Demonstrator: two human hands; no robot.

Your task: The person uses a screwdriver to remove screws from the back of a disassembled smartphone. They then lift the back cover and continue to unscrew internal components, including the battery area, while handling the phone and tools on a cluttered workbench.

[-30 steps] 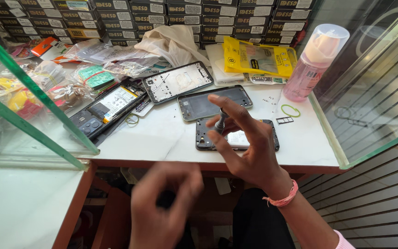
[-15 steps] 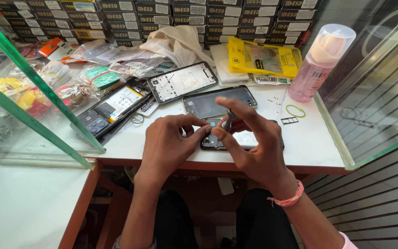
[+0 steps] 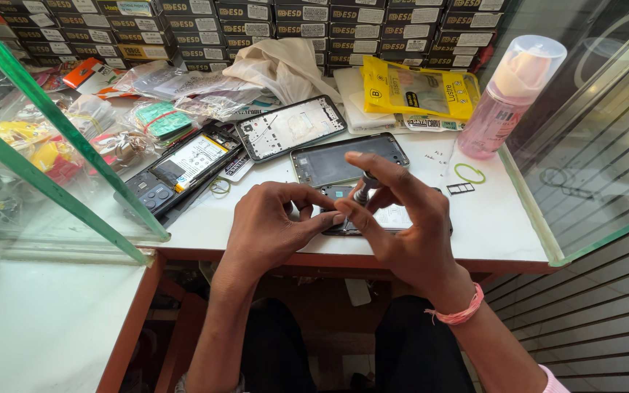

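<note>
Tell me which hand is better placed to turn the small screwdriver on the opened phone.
Probably the right hand: its fingertips already pinch the screwdriver upright over the opened phone. The left hand only steadies the phone's edge.

— What are the hands on?

— The right hand [image 3: 402,233] pinches a small metal-tipped screwdriver [image 3: 362,191] upright over an opened dark phone body [image 3: 394,218] lying flat on the white worktop [image 3: 504,225]. The left hand [image 3: 271,225] steadies that phone's left end, fingertips touching it.

— And around them?

— Just behind lies a dark empty phone frame [image 3: 347,160], then a black-edged phone panel with its white inner side up [image 3: 290,127]. Far right stands a pink plastic spray bottle with a clear cap [image 3: 511,98], beside a yellow printed pouch [image 3: 420,91]. A thin green ring [image 3: 469,173] lies near the bottle.
</note>
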